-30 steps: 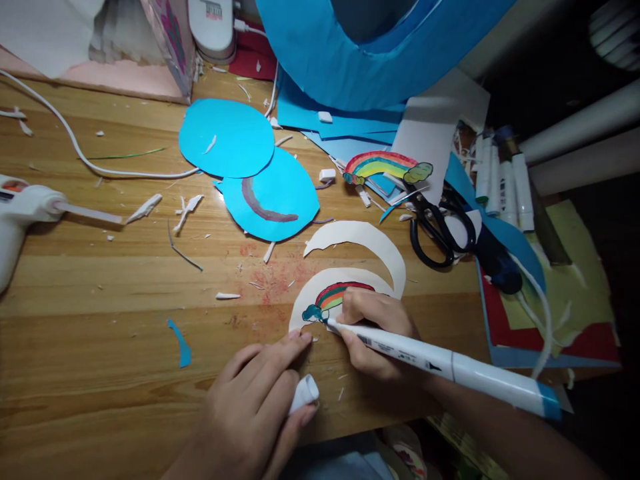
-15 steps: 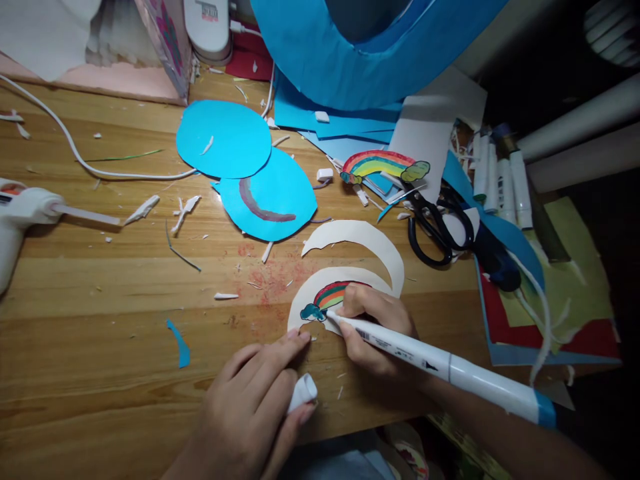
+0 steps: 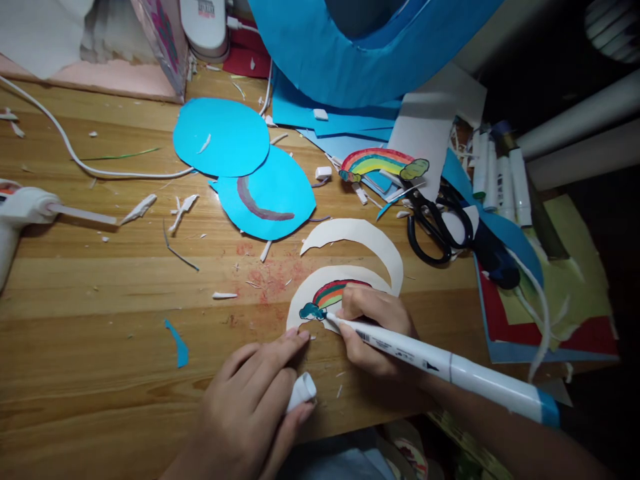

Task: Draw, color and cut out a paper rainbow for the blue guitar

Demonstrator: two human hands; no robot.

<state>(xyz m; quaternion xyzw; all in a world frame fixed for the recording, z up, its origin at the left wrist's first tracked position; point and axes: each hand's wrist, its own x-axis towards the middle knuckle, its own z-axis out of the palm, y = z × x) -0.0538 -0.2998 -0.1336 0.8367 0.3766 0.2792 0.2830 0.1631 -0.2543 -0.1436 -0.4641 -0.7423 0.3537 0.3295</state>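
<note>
My right hand (image 3: 375,323) grips a white marker (image 3: 440,367) with a blue end band. Its tip touches the teal cloud (image 3: 312,311) at the left end of a rainbow drawn on curved white paper (image 3: 299,293). Part of the drawing lies hidden under that hand. Between the thumb and fingers of my left hand (image 3: 250,393) is a white marker cap (image 3: 302,392), while the fingertips rest at the paper's lower left edge. A second white paper arc (image 3: 385,250) curves just above. Farther back lies a cut-out rainbow (image 3: 375,160) with clouds at its ends.
Black-handled scissors (image 3: 430,233) lie right of the paper, near several markers (image 3: 505,180). Two blue paper ovals (image 3: 223,137) overlap at the back. A glue gun (image 3: 30,210) sits at the left. Paper scraps (image 3: 177,343) are scattered about, and a large blue ring (image 3: 320,73) stands behind.
The marker tip has shifted very slightly at the cloud, where the teal now covers a little more of its right side. My left hand stays in place with the cap.
</note>
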